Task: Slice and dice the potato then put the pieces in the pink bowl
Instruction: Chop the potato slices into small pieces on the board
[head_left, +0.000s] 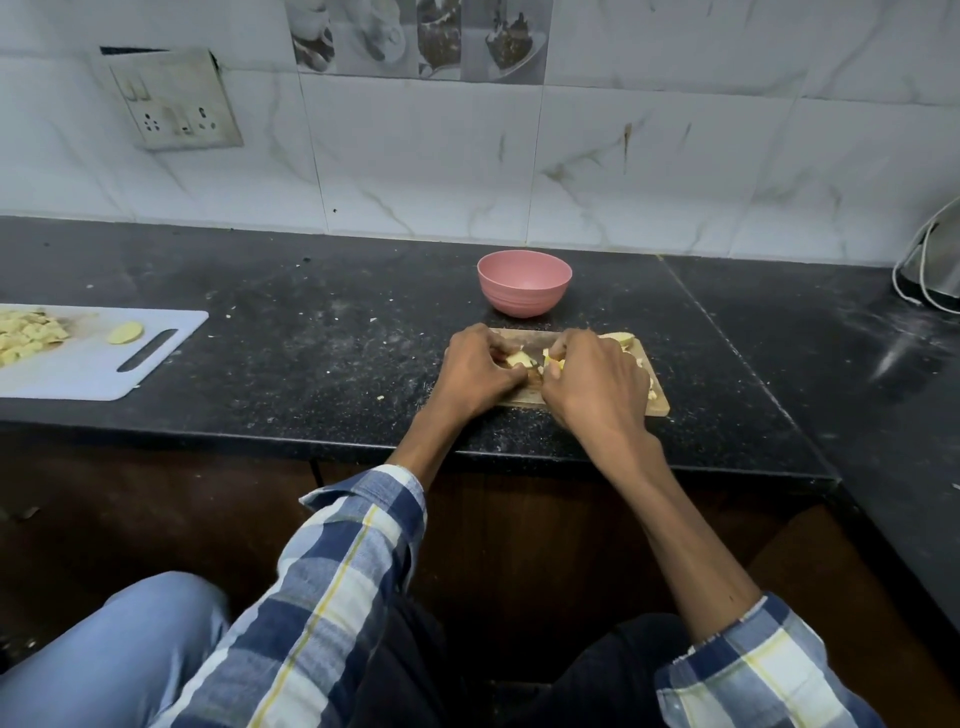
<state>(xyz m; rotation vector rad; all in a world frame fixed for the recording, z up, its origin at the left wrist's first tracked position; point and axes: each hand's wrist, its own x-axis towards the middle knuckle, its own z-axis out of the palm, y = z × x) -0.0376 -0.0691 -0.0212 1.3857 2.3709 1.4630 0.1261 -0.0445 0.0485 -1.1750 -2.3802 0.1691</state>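
A black speckled stone counter runs across the view below a wall of white marble-patterned tiles, dusted with pale crumbs. At its left edge lies a white plastic cutting board with a slot handle, carrying a heap of pale yellow cut pieces and one rounder slice apart from the heap. Near the middle of the counter sits a small rectangular wooden chopping board, largely covered by the person's two hands. The round pink bowl stands upright just behind this board, well back from the counter's front edge; nothing can be seen inside it.

The left hand rests on the wooden board with fingers curled inward around pale yellow potato pieces. The right hand faces it, fingers likewise curled over pieces at the board's centre; how much it actually holds is hidden beneath the knuckles. More potato pieces show beyond the right hand at the board's far right corner. Both forearms emerge from blue, white and yellow checked sleeves.
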